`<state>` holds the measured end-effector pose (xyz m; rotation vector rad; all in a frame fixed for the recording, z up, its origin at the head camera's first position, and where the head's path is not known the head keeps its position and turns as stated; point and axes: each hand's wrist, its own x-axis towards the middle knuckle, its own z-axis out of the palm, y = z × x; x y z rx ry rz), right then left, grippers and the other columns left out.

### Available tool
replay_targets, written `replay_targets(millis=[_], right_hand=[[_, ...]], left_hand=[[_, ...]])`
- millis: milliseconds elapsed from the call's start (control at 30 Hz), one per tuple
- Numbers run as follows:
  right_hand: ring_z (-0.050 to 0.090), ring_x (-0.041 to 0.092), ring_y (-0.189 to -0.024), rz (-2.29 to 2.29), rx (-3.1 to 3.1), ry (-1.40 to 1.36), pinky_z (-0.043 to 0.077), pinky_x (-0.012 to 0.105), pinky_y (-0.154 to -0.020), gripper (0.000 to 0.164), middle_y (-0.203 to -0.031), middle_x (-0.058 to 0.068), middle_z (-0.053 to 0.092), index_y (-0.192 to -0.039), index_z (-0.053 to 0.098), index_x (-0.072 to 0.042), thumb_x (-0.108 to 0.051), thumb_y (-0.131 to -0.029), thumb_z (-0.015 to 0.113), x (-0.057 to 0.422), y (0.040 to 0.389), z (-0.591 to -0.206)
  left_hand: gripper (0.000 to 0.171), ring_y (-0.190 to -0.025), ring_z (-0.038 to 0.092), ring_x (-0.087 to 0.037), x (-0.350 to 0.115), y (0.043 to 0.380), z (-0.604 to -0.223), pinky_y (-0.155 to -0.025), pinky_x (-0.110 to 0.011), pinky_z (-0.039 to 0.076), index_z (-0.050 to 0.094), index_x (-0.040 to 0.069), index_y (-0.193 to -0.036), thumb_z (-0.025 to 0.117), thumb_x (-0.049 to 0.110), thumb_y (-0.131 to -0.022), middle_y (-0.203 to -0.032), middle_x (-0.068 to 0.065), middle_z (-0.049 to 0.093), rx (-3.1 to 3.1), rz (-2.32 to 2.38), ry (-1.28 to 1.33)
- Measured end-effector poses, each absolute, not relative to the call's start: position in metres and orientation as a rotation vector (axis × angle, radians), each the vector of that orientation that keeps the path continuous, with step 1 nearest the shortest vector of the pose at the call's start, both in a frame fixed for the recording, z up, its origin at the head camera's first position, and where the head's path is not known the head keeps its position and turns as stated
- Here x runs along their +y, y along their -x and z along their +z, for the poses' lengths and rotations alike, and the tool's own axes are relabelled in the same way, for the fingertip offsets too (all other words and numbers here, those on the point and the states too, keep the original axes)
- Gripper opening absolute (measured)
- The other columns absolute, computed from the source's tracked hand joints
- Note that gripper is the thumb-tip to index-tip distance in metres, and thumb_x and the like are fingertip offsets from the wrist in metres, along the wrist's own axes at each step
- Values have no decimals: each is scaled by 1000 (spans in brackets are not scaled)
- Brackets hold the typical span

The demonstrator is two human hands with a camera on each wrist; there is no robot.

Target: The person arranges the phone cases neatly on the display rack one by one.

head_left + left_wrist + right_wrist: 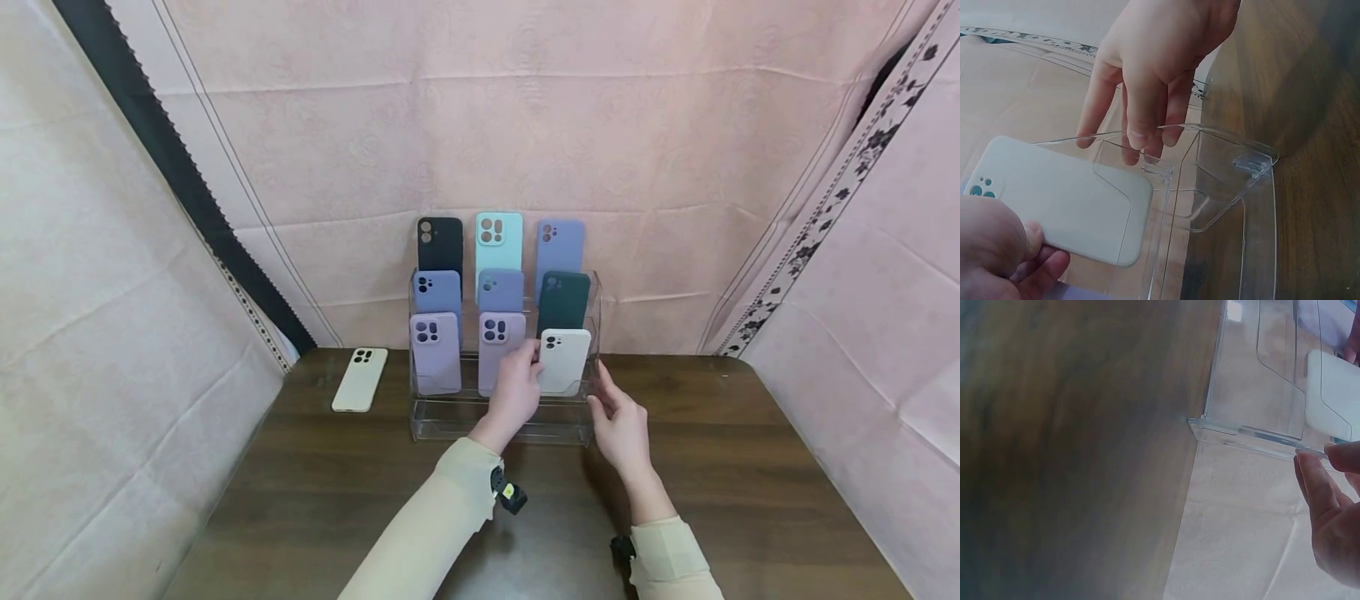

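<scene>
My left hand pinches the left edge of a white phone case, which stands at the right end of the front row of a clear tiered display rack. In the left wrist view, the thumb and fingers meet at the case's long edge, its camera cutouts partly behind the hand. My right hand holds the rack's right side panel, thumb on one face and fingers on the other. Beside the left hand stands a lilac phone case; behind the white one is a dark green case.
Another lilac case fills the front row's left end. Blue cases, a black case and a turquoise case stand higher. A pale case lies flat on the wooden table, left of the rack. Cloth hangs behind.
</scene>
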<state>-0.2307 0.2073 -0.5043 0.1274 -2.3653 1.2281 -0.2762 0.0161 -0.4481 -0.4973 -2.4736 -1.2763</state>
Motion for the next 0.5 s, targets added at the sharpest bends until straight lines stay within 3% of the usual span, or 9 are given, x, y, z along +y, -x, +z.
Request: replay_targets(millis=[500], right_hand=[[71, 41, -121, 1253, -2371, -122, 58, 55, -101, 69, -138, 22, 69, -163, 48, -21, 2, -101, 71, 208, 231, -505]], left_hand=[[27, -107, 75, -27, 27, 273, -448, -91, -38, 65, 66, 1, -132, 67, 4, -105, -115, -14, 76, -2594, -1110, 411]])
